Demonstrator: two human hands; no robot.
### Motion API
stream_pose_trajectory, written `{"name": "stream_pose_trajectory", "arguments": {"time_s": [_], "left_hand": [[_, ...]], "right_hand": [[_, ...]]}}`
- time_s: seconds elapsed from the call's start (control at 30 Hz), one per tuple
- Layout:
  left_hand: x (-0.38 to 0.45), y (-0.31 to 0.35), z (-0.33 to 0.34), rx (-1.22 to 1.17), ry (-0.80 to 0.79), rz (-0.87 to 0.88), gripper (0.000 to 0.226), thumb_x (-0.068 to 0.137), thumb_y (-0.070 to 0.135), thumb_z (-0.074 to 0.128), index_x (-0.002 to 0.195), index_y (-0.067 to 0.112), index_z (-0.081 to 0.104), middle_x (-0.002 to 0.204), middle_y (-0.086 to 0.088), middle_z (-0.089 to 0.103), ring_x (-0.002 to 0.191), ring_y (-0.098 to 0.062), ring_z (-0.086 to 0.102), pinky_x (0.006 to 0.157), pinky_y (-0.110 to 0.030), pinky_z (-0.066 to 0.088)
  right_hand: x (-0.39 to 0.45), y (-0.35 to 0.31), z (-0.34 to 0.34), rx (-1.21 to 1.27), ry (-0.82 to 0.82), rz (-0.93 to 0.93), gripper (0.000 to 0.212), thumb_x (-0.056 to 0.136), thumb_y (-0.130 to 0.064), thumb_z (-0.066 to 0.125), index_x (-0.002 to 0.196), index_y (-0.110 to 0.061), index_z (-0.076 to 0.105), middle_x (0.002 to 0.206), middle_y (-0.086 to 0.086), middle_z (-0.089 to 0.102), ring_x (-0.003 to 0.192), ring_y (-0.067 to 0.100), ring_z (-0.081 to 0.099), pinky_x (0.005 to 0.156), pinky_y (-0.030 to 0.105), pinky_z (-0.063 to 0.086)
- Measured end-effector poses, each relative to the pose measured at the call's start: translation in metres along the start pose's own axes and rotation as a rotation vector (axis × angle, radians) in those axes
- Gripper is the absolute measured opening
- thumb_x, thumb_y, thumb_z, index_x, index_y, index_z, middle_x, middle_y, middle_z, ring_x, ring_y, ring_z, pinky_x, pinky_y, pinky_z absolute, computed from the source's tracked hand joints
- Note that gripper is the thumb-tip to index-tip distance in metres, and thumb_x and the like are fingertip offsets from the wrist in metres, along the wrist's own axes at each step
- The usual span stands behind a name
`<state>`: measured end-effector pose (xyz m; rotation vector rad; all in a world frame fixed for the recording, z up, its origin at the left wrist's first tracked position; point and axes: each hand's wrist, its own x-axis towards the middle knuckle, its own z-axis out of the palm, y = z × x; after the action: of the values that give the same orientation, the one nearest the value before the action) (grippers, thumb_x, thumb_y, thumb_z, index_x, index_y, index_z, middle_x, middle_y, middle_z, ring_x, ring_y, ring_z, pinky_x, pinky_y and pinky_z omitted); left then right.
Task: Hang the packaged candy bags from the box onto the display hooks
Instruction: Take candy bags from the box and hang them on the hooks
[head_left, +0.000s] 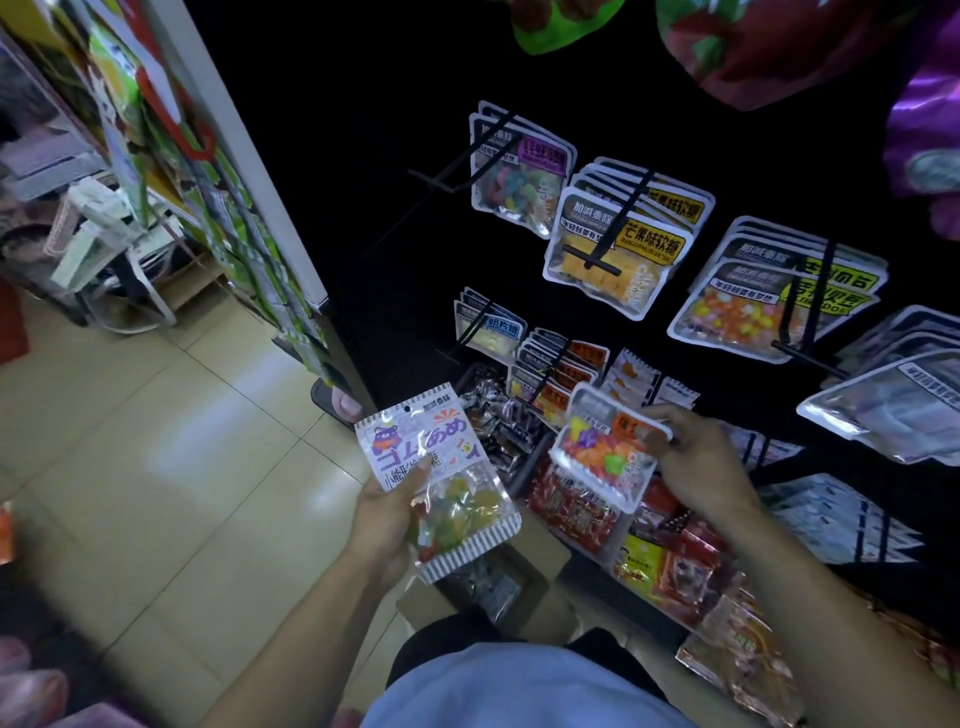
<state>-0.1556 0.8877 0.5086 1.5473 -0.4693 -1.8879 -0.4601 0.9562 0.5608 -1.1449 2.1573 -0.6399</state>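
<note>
Our left hand (387, 512) grips a gummy bag (439, 480); our right hand (698, 462) pinches an orange candy bag (602, 457) above the box (540, 566), below the hooks (602, 257).

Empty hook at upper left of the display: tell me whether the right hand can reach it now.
Probably yes. The empty hook juts out with nothing in front, but the right hand is low, gripping an orange candy bag, so must rise.

Pale tiled floor (171, 441) under open cardboard box (524, 577); black display hooks (597, 260) bearing candy bags (618, 244).
</note>
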Motion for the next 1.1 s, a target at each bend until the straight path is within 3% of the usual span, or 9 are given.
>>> {"name": "stream_pose_trajectory", "arguments": {"time_s": [0.07, 0.17, 0.27, 0.4, 0.47, 0.57, 0.73, 1.0, 1.1], "left_hand": [[0.002, -0.001, -0.006, 0.012, 0.029, -0.003, 0.026, 0.096, 0.015, 0.069, 0.12, 0.005, 0.065, 0.096, -0.009, 0.081, 0.079, -0.027, 0.079, 0.061, -0.041, 0.063], [0.003, -0.002, -0.011, 0.017, 0.041, -0.007, 0.027, 0.095, 0.017, 0.071, 0.12, 0.006, 0.066, 0.101, -0.01, 0.081, 0.087, -0.031, 0.079, 0.076, -0.047, 0.063], [0.001, -0.003, -0.014, 0.017, 0.032, -0.01, 0.023, 0.095, 0.017, 0.07, 0.115, 0.007, 0.066, 0.096, -0.009, 0.081, 0.088, -0.033, 0.079, 0.076, -0.048, 0.063], [-0.001, 0.0, -0.015, 0.026, 0.023, -0.017, 0.019, 0.096, 0.018, 0.069, 0.113, 0.009, 0.066, 0.095, -0.009, 0.081, 0.088, -0.035, 0.078, 0.084, -0.054, 0.061], [0.0, 0.001, -0.018, 0.026, 0.026, -0.019, 0.021, 0.096, 0.018, 0.069, 0.114, 0.009, 0.065, 0.098, -0.011, 0.081, 0.091, -0.036, 0.078, 0.089, -0.058, 0.059], [0.002, 0.001, -0.026, 0.016, 0.021, -0.033, 0.024, 0.097, 0.017, 0.068, 0.118, 0.009, 0.065, 0.11, -0.016, 0.078, 0.1, -0.041, 0.075, 0.094, -0.061, 0.056], [0.006, 0.0, -0.037, 0.009, 0.018, -0.039, 0.026, 0.096, 0.018, 0.068, 0.12, 0.008, 0.065, 0.114, -0.017, 0.077, 0.103, -0.041, 0.074, 0.097, -0.061, 0.055], [0.008, 0.004, -0.04, 0.015, 0.025, -0.04, 0.026, 0.096, 0.017, 0.068, 0.12, 0.008, 0.065, 0.113, -0.016, 0.077, 0.103, -0.041, 0.074, 0.096, -0.062, 0.055], [0.008, 0.005, -0.039, 0.028, 0.004, -0.026, 0.027, 0.096, 0.016, 0.067, 0.121, 0.008, 0.065, 0.114, -0.017, 0.077, 0.105, -0.041, 0.074, 0.097, -0.063, 0.054]], "right_hand": [[0.004, -0.001, 0.006, -0.129, -0.136, -0.026, 0.013, 0.104, -0.022, 0.058, 0.111, -0.03, 0.066, 0.099, -0.001, 0.072, 0.073, 0.016, 0.067, 0.056, 0.031, 0.048], [0.015, -0.007, 0.032, -0.286, -0.242, -0.077, 0.01, 0.101, -0.028, 0.065, 0.109, -0.027, 0.071, 0.1, -0.005, 0.069, 0.088, 0.02, 0.068, 0.073, 0.038, 0.055], [0.037, -0.006, 0.064, -0.379, -0.22, -0.097, 0.009, 0.098, -0.033, 0.068, 0.105, -0.03, 0.074, 0.107, 0.0, 0.074, 0.093, 0.024, 0.069, 0.078, 0.041, 0.057], [0.067, -0.008, 0.085, -0.41, -0.154, -0.073, 0.017, 0.1, -0.024, 0.063, 0.114, -0.023, 0.073, 0.091, 0.003, 0.068, 0.07, 0.015, 0.06, 0.061, 0.022, 0.043], [0.076, -0.014, 0.087, -0.374, -0.144, -0.062, 0.016, 0.101, -0.021, 0.06, 0.113, -0.019, 0.071, 0.089, 0.003, 0.065, 0.07, 0.015, 0.061, 0.06, 0.018, 0.043], [0.086, -0.015, 0.092, -0.349, -0.084, -0.056, 0.014, 0.103, -0.02, 0.058, 0.111, -0.02, 0.07, 0.076, 0.004, 0.064, 0.061, 0.021, 0.058, 0.057, 0.028, 0.042], [0.094, -0.011, 0.101, -0.274, -0.022, -0.012, 0.017, 0.104, -0.021, 0.056, 0.119, -0.019, 0.062, 0.066, 0.003, 0.059, 0.054, 0.018, 0.052, 0.056, 0.027, 0.038], [0.098, -0.009, 0.107, -0.269, 0.015, 0.039, 0.02, 0.101, -0.018, 0.057, 0.12, -0.017, 0.065, 0.076, 0.009, 0.063, 0.059, 0.024, 0.055, 0.061, 0.029, 0.042], [0.101, -0.008, 0.108, -0.269, 0.018, 0.044, 0.022, 0.102, -0.019, 0.057, 0.122, -0.017, 0.066, 0.09, 0.016, 0.071, 0.071, 0.031, 0.063, 0.066, 0.035, 0.051]]}}
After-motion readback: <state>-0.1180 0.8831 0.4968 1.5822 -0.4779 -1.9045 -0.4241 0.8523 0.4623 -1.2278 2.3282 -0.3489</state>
